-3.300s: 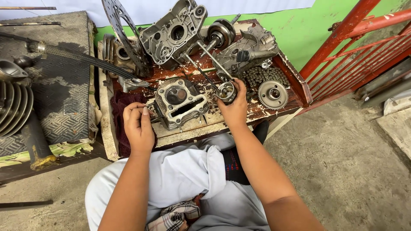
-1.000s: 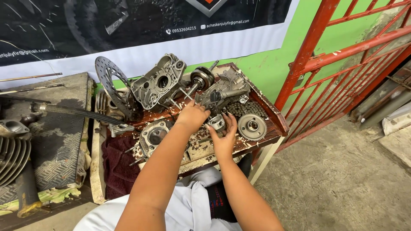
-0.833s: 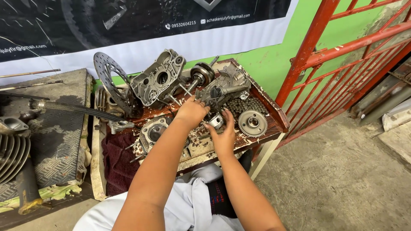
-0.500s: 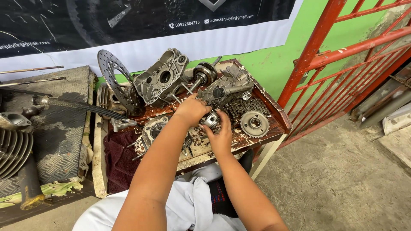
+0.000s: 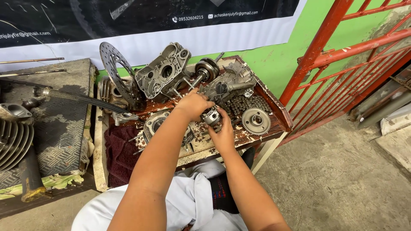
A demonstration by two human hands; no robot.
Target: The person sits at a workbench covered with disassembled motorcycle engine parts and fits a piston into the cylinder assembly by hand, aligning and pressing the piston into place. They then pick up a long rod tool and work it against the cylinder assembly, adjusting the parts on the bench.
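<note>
Grey ribbed metal cylinder with cooling fins [image 5: 10,143] at far left, lying on a dark patterned rubber mat [image 5: 60,128]. A black braided hose [image 5: 81,98] runs across the mat toward the low wooden tray-table [image 5: 280,124]. A dark red cloth [image 5: 120,152] lies at the table's left end. A round perforated steel brake disc [image 5: 116,75] stands on edge at the back, leaning beside a grey cast aluminium crankcase half [image 5: 165,75]. A second grey engine casing with a round bore [image 5: 156,124] lies flat near the front, partly hidden under the left forearm.

Left hand [image 5: 195,105] reaches over the table centre, fingers curled down onto a small round silver metal part [image 5: 211,116], possibly a piston; view too small to be sure. Right hand [image 5: 222,132] comes from below, thumb and fingers wrapped on the same part's lower side. Both hands closed on it, part held just above the table surface, centre-right, in front of the crankshaft with dark round flywheel [image 5: 206,70].

Behind the hands, another grey cast engine cover [image 5: 229,83]. Right of the hands, a coiled dark drive chain [image 5: 242,105] and, just beside it, a round toothed steel sprocket gear [image 5: 256,121]. Red painted metal gate [image 5: 342,60] at far right, against a green wall [image 5: 278,55].
</note>
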